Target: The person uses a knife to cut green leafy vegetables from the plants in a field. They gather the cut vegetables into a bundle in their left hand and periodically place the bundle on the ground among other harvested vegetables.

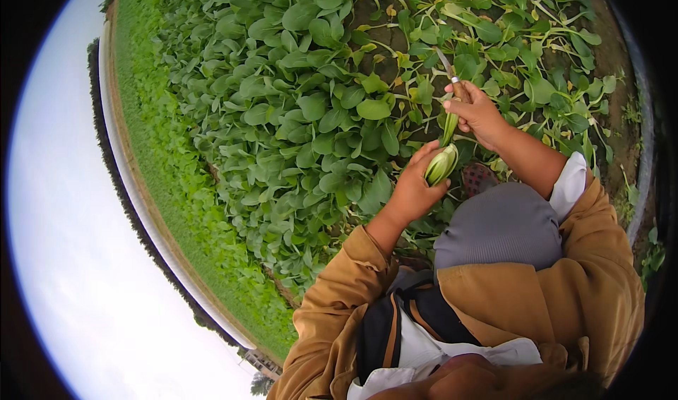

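Observation:
My left hand (pixel 415 187) is closed around the pale green base of a leafy green plant (pixel 442 166), probably bok choy, its cut-looking end turned up toward me. Just above and to the right, my right hand (pixel 481 115) grips the brown handle of a knife (pixel 446 65), whose blade points up and away from me. The thumb and fingers of that hand also pinch a few green leaf stalks (pixel 451 126), which run down toward my left hand. Whether these stalks are still joined to the held plant I cannot tell.
Dense standing leafy greens (pixel 296 93) fill the left. Loose leaves and stalks (pixel 508 66), some yellowed, litter the soil ahead and to the right. A shoe (pixel 478 179) shows beside my grey-clad knee (pixel 500 225). Clear plastic film (pixel 643 135) edges the far right.

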Action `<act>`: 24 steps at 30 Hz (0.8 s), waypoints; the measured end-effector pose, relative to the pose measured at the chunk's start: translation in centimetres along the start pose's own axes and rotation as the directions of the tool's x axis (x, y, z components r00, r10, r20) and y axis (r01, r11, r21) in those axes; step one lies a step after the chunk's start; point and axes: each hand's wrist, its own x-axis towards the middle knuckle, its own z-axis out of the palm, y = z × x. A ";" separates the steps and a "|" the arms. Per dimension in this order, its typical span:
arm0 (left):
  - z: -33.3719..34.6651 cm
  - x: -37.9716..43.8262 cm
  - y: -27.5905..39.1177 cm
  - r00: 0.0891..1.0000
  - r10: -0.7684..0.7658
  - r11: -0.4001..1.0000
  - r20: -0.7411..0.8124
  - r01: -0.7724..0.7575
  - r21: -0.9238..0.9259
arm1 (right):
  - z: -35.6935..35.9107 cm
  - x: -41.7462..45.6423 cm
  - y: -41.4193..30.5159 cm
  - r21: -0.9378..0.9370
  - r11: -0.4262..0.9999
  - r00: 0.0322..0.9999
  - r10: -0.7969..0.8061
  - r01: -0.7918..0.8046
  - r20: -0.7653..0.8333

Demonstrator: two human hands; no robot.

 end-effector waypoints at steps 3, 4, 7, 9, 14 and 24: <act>-0.8 0.5 -0.1 0.971 -0.172 0.978 -0.164 0.149 -0.143 | 0.0 -1.0 -1.1 -0.199 0.979 0.995 -0.014 0.034 0.104; -0.7 0.8 0.1 0.977 -0.169 0.969 -0.131 0.141 -0.201 | 0.3 -1.3 -0.9 -0.128 0.991 0.985 0.056 -0.036 0.162; 0.7 1.6 -0.1 0.981 -0.190 0.901 -0.047 0.155 -0.406 | 2.5 -2.0 0.9 0.068 0.974 0.949 0.194 -0.217 0.250; 1.9 2.0 -1.4 0.969 -0.247 0.788 0.006 0.204 -0.581 | 2.5 -1.5 1.6 -0.093 0.984 0.955 0.170 -0.152 0.241; -2.9 3.2 -4.2 0.989 -0.144 0.796 -0.035 0.136 0.590 | -0.9 -0.6 3.7 -0.688 0.645 0.933 -0.116 0.332 0.341; -3.1 3.5 -8.9 0.896 -0.443 0.520 0.024 0.235 0.821 | -0.2 4.3 10.8 -0.856 0.341 0.909 0.013 0.387 0.416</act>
